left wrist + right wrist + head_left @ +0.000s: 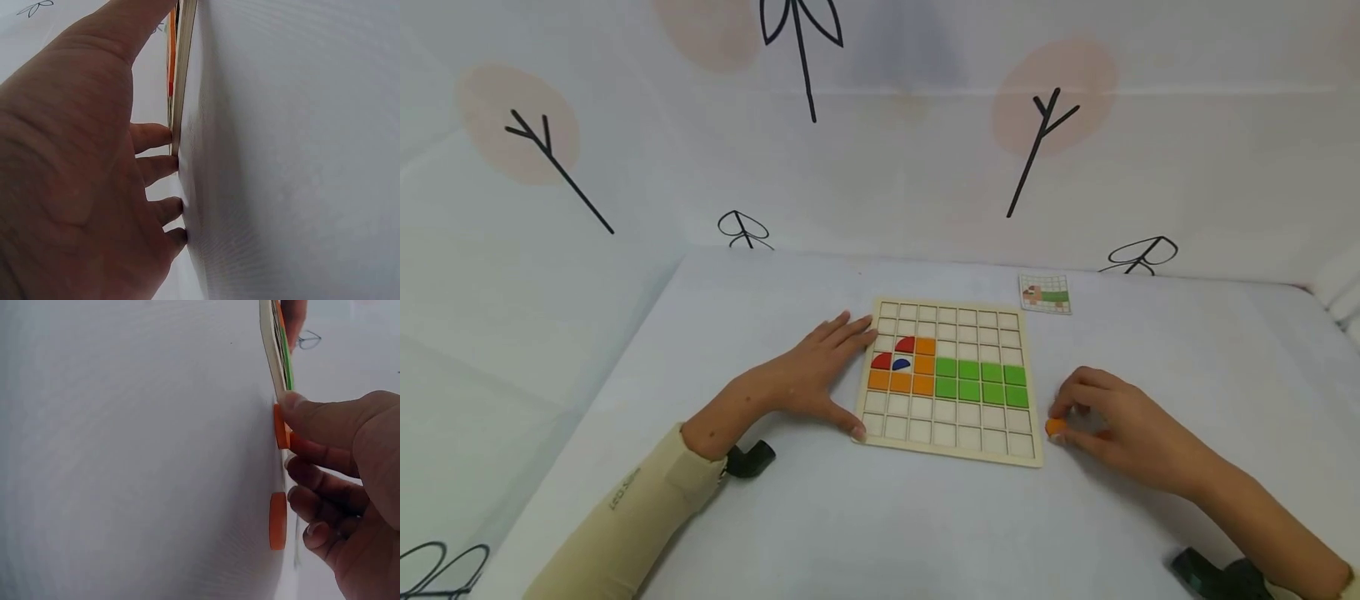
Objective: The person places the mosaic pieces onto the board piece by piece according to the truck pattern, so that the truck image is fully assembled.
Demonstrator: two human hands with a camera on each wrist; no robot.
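Observation:
A pale wooden grid board (917, 427) lies on the white table. It bears orange squares (924, 365), green squares (981, 381), red rounded pieces (906, 344) and a blue one (901, 364). Along the board's left edge my left hand (808, 367) rests with fingers spread, thumb at the near corner. Just right of the board, my right hand (1120, 425) pinches a small orange block (280, 426) between thumb and forefinger; its full outline is covered. A second orange block (278, 520) stands out below the fingers in the right wrist view, largely hidden by the hand from above.
Behind the board's far right corner lies a small pattern card (1045, 295) with a coloured grid picture. A white cloth backdrop (895, 175) with drawn plants rises behind the table. Dark wrist camera mounts (751, 459) hang at both wrists.

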